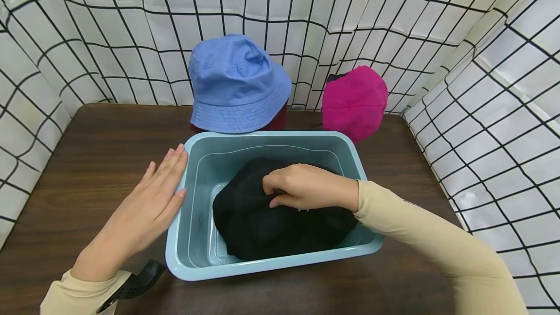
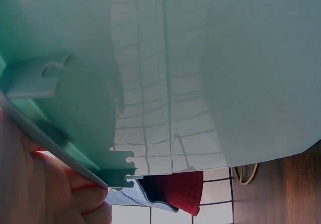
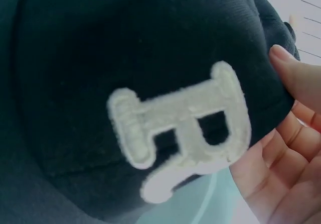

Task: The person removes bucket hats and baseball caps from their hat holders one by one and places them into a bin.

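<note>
Apparently adjusting black cap [image 1: 271, 232] in tub [image 1: 280, 262], before counter [image 1: 109, 154] back edge, pinching with right grip [image 1: 304, 186], resting straight-fingered left grip [image 1: 150, 203] against tub; next, probably steady pinch.

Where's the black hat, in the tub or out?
In. The black hat is inside the walls of the blue tub, and the right hand pinches it.

I can see the black cap [image 1: 280, 232], a fuzzy white R [image 3: 165, 107] on it, lying in the glossy blue tub [image 1: 262, 265] toward four o'clock. The right hand [image 1: 306, 187] pinches its cloth; the left hand [image 1: 146, 213] touches the tub's rim near ten.
</note>
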Demonstrator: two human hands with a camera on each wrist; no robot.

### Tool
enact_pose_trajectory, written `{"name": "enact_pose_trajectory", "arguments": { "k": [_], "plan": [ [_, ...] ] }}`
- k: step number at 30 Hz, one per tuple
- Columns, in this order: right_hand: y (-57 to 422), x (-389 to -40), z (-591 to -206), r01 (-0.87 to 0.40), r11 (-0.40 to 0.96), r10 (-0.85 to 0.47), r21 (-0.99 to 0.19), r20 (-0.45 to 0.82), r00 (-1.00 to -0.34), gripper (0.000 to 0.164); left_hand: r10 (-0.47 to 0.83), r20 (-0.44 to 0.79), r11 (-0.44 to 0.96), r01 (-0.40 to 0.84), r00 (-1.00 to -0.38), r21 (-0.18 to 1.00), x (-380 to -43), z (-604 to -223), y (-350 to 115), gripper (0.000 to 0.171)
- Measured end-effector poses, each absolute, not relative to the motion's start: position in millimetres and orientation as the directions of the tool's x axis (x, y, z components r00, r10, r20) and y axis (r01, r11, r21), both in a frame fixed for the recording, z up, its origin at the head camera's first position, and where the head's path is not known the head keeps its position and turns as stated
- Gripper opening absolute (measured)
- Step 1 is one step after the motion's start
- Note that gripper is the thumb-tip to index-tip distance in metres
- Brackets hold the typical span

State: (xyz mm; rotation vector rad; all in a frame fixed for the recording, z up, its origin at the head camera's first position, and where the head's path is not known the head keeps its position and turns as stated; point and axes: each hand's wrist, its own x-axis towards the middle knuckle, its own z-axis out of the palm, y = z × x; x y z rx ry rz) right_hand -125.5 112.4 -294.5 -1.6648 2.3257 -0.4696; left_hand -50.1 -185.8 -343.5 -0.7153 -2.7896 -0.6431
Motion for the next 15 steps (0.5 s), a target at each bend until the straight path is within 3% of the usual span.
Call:
{"name": "enact_pose_trajectory", "arguments": {
  "k": [15],
  "plan": [
    [104.0, -144.5, -327.8, -0.769, 0.429, -0.902, -0.474, -0.279, -0.331, 0.014, 0.410, 0.268, 0.785, 0.487, -0.872, 0.382, -51.3, -343.7, -185.3, 0.064]
  ]
}}
